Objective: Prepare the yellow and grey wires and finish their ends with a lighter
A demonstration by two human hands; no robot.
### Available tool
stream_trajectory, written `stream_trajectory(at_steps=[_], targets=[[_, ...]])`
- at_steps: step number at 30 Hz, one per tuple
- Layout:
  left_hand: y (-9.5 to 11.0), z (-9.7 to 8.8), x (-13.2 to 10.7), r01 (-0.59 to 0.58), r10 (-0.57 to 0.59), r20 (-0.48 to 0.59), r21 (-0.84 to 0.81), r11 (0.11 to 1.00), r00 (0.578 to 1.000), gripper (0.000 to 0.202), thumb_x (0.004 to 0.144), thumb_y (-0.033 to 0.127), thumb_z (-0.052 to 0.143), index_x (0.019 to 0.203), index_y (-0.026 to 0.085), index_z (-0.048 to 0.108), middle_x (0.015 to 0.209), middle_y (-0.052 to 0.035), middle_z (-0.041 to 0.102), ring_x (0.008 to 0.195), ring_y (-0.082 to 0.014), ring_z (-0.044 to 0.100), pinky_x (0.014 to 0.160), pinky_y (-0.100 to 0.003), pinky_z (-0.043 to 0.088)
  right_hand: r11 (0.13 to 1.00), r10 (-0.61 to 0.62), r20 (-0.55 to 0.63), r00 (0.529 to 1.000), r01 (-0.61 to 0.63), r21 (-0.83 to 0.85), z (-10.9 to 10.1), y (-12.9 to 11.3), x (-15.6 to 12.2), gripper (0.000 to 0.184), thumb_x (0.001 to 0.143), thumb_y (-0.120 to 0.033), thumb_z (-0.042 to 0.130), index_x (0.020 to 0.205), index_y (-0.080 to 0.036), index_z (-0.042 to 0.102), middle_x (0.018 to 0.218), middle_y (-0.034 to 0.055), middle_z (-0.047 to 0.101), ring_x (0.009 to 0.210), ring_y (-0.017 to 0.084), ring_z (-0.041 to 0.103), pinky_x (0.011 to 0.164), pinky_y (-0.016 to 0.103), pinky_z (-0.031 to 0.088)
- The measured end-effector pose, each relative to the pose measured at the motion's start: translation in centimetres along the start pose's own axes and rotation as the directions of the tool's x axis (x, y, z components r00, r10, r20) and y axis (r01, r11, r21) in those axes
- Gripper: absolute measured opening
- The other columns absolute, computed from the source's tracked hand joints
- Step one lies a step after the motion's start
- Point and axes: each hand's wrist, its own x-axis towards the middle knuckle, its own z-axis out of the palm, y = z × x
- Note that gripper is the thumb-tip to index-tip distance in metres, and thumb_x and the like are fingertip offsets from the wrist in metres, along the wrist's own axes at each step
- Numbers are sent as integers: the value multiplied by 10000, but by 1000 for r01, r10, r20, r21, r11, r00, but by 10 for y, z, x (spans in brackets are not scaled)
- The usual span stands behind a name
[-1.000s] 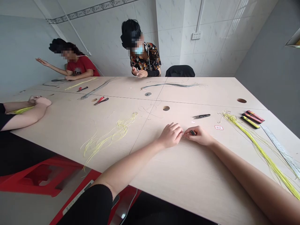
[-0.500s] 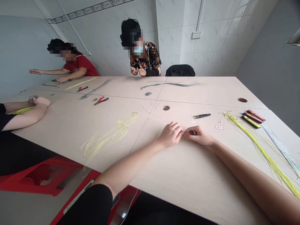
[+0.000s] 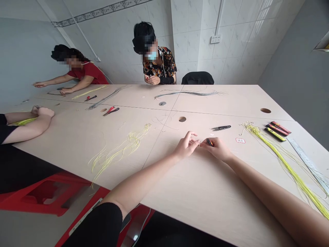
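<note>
My left hand (image 3: 187, 145) is just over the table, its fingers spread and the thumb stretched toward the other hand. Fingers of my right hand (image 3: 219, 149) are curled around a small dark rod-shaped tool (image 3: 209, 141), whose blunt end pokes out at the top. A tiny pale bit shows between the two hands, too small to make out. Beyond them lies a pair of black thread snips (image 3: 221, 127). To the right, small hooks sit at the head of a yellow line bundle (image 3: 279, 151), near a small red-edged label (image 3: 240, 140).
Black and yellow-red packets (image 3: 277, 130) and a clear ruler (image 3: 307, 161) lie at the right. Loose yellow lines (image 3: 128, 144) and red-handled pliers (image 3: 111, 110) are left. The table has round holes (image 3: 182, 119). Co-workers sit opposite; another person's arms (image 3: 33, 123) rest at far left.
My left hand's fingers have opened from a closed pose and lifted apart. My right hand has shifted slightly left, still holding the dark tool.
</note>
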Motion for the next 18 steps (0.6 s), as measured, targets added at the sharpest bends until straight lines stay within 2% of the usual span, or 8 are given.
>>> stream_trajectory(at_steps=[2,6,10,14,18], targets=[[0,0,1,-13,12,-27,-36,999,1000,205,818,389,546,927,225,488,711,26,596,576,-110,532,561,-236,395,999,8,-30,1000,-7,47,3,-2,-1,451,763,-568,548,619,-141,548,532,-24,384,523,80,294,495,238,247],[0,0,2,-35,33,-61,-34,999,998,219,754,375,598,688,176,537,691,12,565,592,-95,456,570,-232,360,991,-8,-69,998,17,130,6,-2,-2,450,738,-576,575,655,-135,571,552,-23,395,530,80,308,503,237,257],[1,1,1,61,-62,-67,-11,998,996,214,713,370,627,708,161,581,639,26,521,535,-80,366,519,-230,301,981,-14,-75,997,28,192,7,0,-3,465,748,-591,558,704,-130,599,573,-16,416,554,90,339,522,240,280],[-1,2,1,117,-118,-37,-23,993,992,199,708,352,625,740,157,610,534,54,412,506,-81,334,495,-228,255,975,-18,-74,997,34,220,6,-2,-4,454,756,-581,557,666,-137,575,577,-16,405,560,89,332,533,243,278],[-4,4,3,134,-134,6,-99,986,991,222,719,362,612,713,140,623,559,29,477,524,-86,381,509,-232,277,971,-20,-65,998,35,236,6,-3,-4,446,762,-570,557,669,-135,581,573,-20,393,556,85,318,530,243,273]])
